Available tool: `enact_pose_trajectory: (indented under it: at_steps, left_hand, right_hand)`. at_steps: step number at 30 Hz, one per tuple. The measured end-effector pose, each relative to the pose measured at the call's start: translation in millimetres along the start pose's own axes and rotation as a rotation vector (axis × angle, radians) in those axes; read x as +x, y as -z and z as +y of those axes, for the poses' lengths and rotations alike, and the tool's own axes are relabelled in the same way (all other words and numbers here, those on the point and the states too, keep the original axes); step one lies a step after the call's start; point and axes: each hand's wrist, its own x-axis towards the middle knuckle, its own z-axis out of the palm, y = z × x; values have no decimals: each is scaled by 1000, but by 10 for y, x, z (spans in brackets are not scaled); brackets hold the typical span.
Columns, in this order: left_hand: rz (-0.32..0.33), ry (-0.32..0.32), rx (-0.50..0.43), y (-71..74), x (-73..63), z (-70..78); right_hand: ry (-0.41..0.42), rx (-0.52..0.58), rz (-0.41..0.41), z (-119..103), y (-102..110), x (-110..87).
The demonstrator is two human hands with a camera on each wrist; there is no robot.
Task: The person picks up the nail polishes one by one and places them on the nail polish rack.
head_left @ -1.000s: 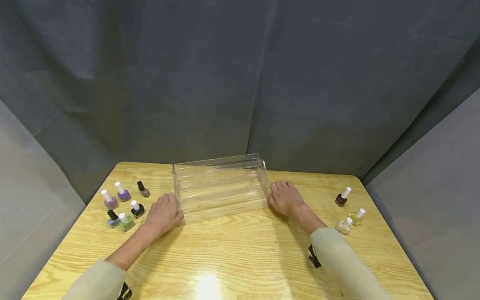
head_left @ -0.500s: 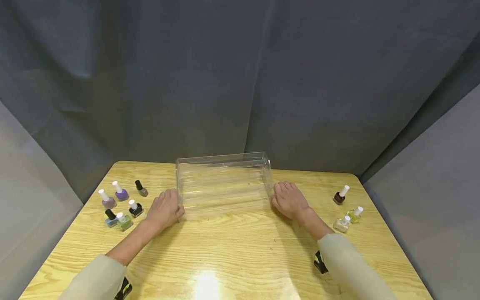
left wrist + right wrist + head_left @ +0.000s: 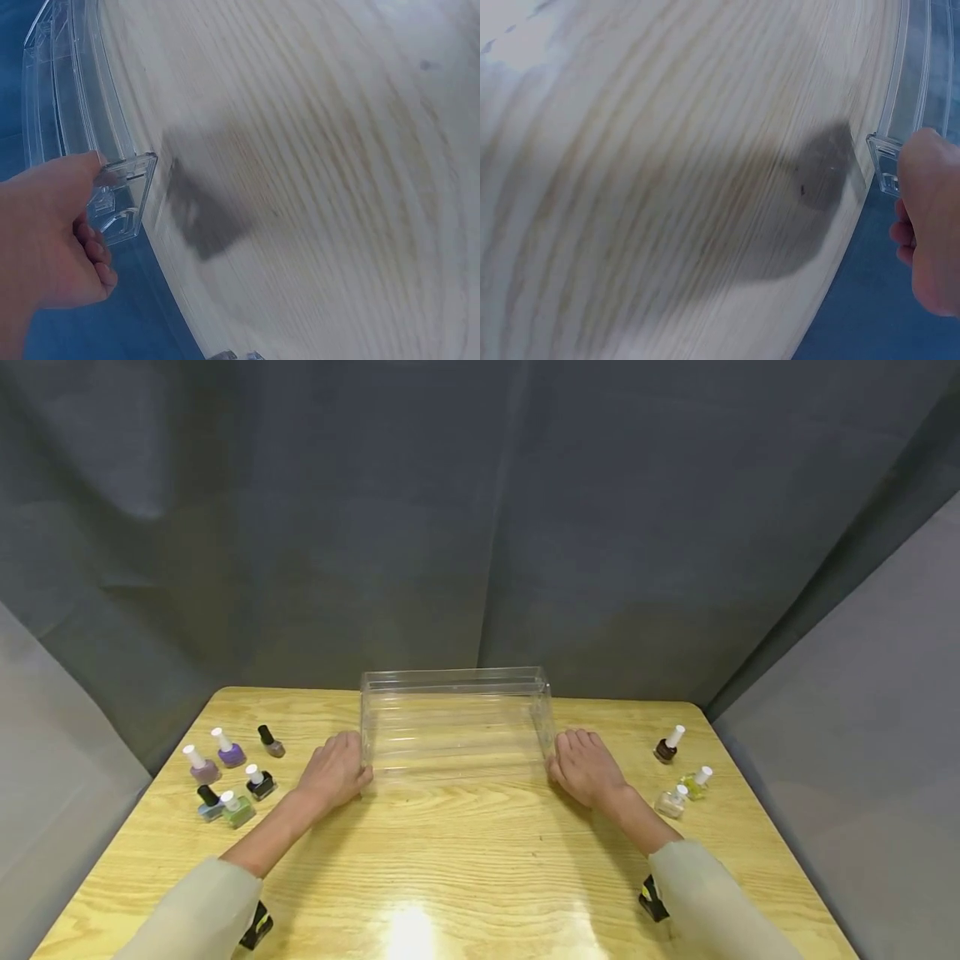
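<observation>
A clear plastic tiered rack [image 3: 457,727] stands near the back edge of the wooden table, its long side facing me. My left hand [image 3: 333,770] grips the rack's left end panel, with curled fingers showing on the outside in the left wrist view, where the clear panel [image 3: 131,195] juts past the thumb. On the opposite end my right hand [image 3: 587,768] holds the right end panel [image 3: 886,161], fingers curled under in the right wrist view. No bottles stand on the rack's steps.
Several nail polish bottles, among them a purple one [image 3: 232,754] and a green one [image 3: 237,810], stand at the left. A dark brown bottle [image 3: 665,749], a yellow one [image 3: 695,783] and a clear one [image 3: 671,803] are at the right. Dark curtain [image 3: 375,527] hangs behind the table [image 3: 465,877].
The rack has turned from slanted to nearly square with the table's back edge, both hands still holding its ends. The head view has shifted slightly. The bottles have stayed on their sides of the table.
</observation>
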Motion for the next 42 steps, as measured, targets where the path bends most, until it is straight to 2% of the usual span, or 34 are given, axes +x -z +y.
enact_pose_trajectory:
  at_steps: [7,14,23,27,35,42]
  left_hand:
    - [-25,-12,-17,-47,100,108]
    - [-40,-18,-14,-111,146,227]
    - [-61,-33,8,-153,184,310]
    - [-62,-31,6,-175,215,333]
    - [-62,-17,38,-218,259,336]
    - [-32,-54,96,-225,313,316]
  right_hand:
    - [-50,-4,-55,56,34,-137]
    - [-58,-19,-44,90,29,-277]
    - [-57,-38,-36,143,-5,-397]
    - [-77,-38,-48,172,-13,-419]
    - [-74,-47,-16,191,-29,-428]
    - [-107,-53,-63,200,30,-410]
